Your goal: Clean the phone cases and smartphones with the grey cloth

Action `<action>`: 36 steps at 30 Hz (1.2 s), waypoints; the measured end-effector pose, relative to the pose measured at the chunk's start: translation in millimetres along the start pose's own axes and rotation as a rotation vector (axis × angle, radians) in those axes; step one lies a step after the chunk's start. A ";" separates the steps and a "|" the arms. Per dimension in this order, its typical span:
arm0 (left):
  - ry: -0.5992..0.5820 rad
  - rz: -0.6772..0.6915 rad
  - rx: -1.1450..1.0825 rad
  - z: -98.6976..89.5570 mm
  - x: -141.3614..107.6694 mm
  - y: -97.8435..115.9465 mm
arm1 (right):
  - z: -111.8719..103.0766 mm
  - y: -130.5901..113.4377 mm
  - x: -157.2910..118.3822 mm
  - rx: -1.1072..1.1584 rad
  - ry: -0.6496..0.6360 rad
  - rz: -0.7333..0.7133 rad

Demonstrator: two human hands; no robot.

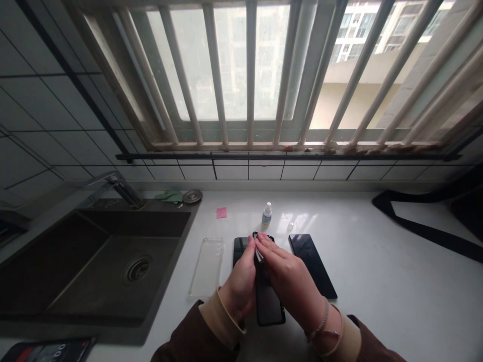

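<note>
Glossy black phone [269, 306] lies at lower centre; left hand [239, 281] and right hand [289, 274] meet above it, fingers [264, 241] pinching a small whitish wipe [258, 254].

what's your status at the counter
left hand and right hand pinching small pale piece; held over black phone; clear phone case and second black phone alongside

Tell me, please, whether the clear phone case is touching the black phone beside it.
Apart: the head view shows white countertop between the clear phone case and the black phone.
</note>
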State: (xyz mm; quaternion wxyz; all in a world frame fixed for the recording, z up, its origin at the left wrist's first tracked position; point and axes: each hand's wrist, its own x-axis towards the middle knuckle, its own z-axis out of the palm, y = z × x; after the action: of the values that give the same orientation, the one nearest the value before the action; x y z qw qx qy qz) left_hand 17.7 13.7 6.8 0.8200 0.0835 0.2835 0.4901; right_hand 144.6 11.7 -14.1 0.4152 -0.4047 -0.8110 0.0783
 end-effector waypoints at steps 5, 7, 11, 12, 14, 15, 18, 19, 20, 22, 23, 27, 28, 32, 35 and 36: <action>-0.027 0.009 -0.023 -0.6 0.3 1.8 | 0.3 -0.5 2.0 0.012 0.043 -0.036; -0.058 -0.009 -0.030 -0.2 -0.3 2.8 | -1.8 -2.5 3.7 0.004 0.077 -0.032; -0.053 -0.073 -0.025 1.3 -2.3 4.4 | -5.8 -6.7 5.9 -0.016 0.132 0.038; -0.038 -0.077 -0.024 1.7 -2.7 4.5 | -6.0 -7.1 6.0 -0.005 0.130 0.042; -0.020 -0.075 -0.025 2.2 -2.9 4.5 | -5.5 -7.0 5.8 0.025 0.111 0.026; -0.017 -0.075 -0.025 2.3 -2.8 4.1 | -5.0 -6.4 5.6 0.033 0.104 0.018; 0.005 -0.075 -0.012 2.2 -2.0 2.3 | -3.5 -3.7 4.6 0.015 0.099 0.030; 0.012 -0.081 -0.006 1.9 -1.8 1.5 | -3.3 -2.9 4.3 0.007 0.099 0.040; 0.014 -0.085 0.000 1.7 -1.6 0.8 | -3.3 -2.2 4.0 0.002 0.097 0.049; 0.003 -0.092 0.012 0.8 -1.6 -0.1 | -3.5 -1.5 3.6 0.003 0.099 0.057; -0.007 -0.096 0.018 0.1 -1.5 -0.3 | -3.7 -1.4 3.4 0.008 0.104 0.059; -0.048 -0.088 0.048 -5.2 0.0 -1.3 | -4.1 -1.9 2.8 0.040 0.136 0.083; -0.061 -0.079 0.054 -6.9 0.7 -1.8 | -4.1 -2.0 2.7 0.047 0.142 0.093; -0.114 -0.058 0.049 -10.4 2.5 -4.0 | -4.9 -2.6 4.0 0.059 0.130 0.105; -0.111 -0.032 0.022 -8.1 1.1 -3.1 | -6.9 -3.5 6.7 0.060 0.103 0.058; -0.111 -0.027 0.008 -7.0 0.3 -1.9 | -7.7 -4.0 7.6 0.064 0.097 0.032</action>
State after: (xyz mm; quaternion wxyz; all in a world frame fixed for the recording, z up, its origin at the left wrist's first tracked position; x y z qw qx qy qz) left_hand 15.4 12.0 0.1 0.8406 0.1104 0.2406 0.4726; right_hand 145.4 12.9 -2.7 0.4655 -0.4075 -0.7803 0.0914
